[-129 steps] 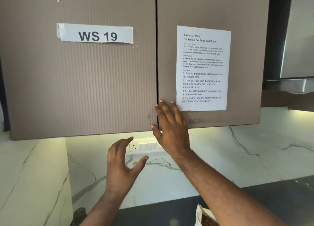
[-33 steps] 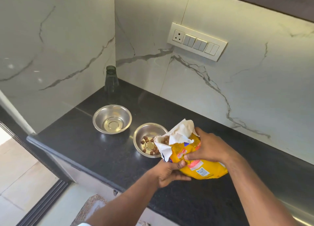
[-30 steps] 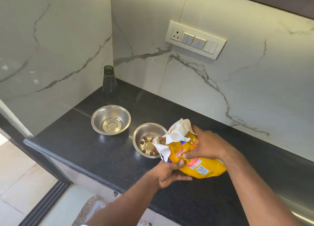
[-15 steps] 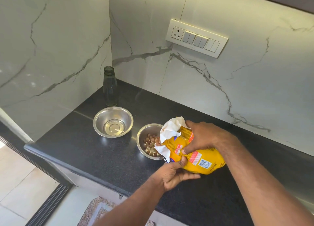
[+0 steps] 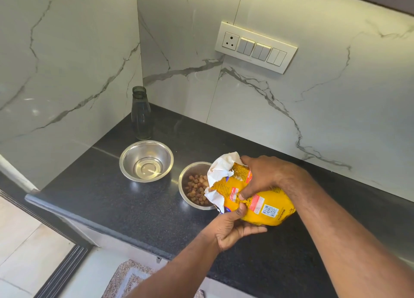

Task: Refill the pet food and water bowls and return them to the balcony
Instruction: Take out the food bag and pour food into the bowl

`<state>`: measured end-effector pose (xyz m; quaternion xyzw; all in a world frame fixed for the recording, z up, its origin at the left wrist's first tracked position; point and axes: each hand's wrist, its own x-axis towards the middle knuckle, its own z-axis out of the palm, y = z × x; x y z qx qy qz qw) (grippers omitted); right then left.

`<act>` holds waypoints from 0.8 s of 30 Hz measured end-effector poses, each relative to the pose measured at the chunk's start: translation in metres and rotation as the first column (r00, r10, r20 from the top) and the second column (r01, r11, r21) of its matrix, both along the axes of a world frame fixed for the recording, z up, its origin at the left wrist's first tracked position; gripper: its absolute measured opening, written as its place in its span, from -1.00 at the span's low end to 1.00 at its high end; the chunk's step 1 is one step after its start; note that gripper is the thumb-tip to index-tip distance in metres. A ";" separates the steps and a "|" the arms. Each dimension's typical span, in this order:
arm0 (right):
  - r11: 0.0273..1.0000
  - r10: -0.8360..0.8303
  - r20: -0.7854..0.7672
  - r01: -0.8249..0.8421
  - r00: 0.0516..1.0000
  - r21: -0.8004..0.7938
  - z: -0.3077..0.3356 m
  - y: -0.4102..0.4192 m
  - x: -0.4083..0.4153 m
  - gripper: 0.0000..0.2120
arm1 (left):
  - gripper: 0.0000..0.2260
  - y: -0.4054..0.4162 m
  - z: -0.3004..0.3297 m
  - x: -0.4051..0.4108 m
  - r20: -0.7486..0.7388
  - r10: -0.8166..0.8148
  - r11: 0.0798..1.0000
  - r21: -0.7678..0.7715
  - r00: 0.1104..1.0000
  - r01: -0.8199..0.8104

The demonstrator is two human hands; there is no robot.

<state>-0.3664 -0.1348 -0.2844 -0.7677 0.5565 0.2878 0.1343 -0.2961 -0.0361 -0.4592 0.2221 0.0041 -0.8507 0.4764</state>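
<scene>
A yellow pet food bag [image 5: 264, 204] is tipped on its side, its torn white mouth over a small steel food bowl [image 5: 187, 172] that holds a pile of brown kibble [image 5: 197, 189]. My right hand [image 5: 264, 174] grips the bag from above near its mouth. My left hand [image 5: 233, 227] holds the bag from below, thumb pressed on its front. To the left stands a larger steel bowl [image 5: 127, 163] with a little water at the bottom. Both bowls sit on the black counter [image 5: 125, 206].
A clear glass bottle [image 5: 140, 114] without a cap stands in the corner behind the water bowl. Marble walls enclose the counter at the back and left, with a switch panel [image 5: 255, 48] above. The counter's front edge drops to a floor mat [image 5: 132, 279].
More kibble lies in the food bowl than a second ago. The bag has tipped further over the bowl. Before that, both hands were up at the wall cupboard doors.
</scene>
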 end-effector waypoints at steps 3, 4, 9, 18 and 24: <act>1.000 0.005 -0.013 -0.005 1.000 0.005 0.001 -0.001 0.002 -0.02 | -0.08 0.001 0.002 0.000 -0.003 0.007 1.000 0.001 1.000 -0.007; 1.000 0.009 -0.018 -0.008 1.000 0.004 0.001 -0.001 0.002 -0.02 | -0.08 0.001 0.002 0.000 -0.001 0.007 1.000 0.003 1.000 -0.007; 1.000 0.010 -0.025 -0.010 1.000 0.006 0.005 -0.001 0.005 -0.01 | -0.06 0.002 0.005 -0.001 -0.023 0.011 1.000 0.015 1.000 -0.011; 1.000 0.014 -0.038 -0.014 0.999 0.024 0.008 0.001 0.006 -0.02 | -0.08 0.005 0.006 -0.003 -0.035 0.013 1.000 0.010 0.999 -0.013; 1.000 0.012 -0.042 -0.011 0.999 0.028 0.011 0.002 0.004 -0.04 | -0.11 0.005 0.006 -0.006 -0.034 0.008 1.000 0.013 0.999 -0.007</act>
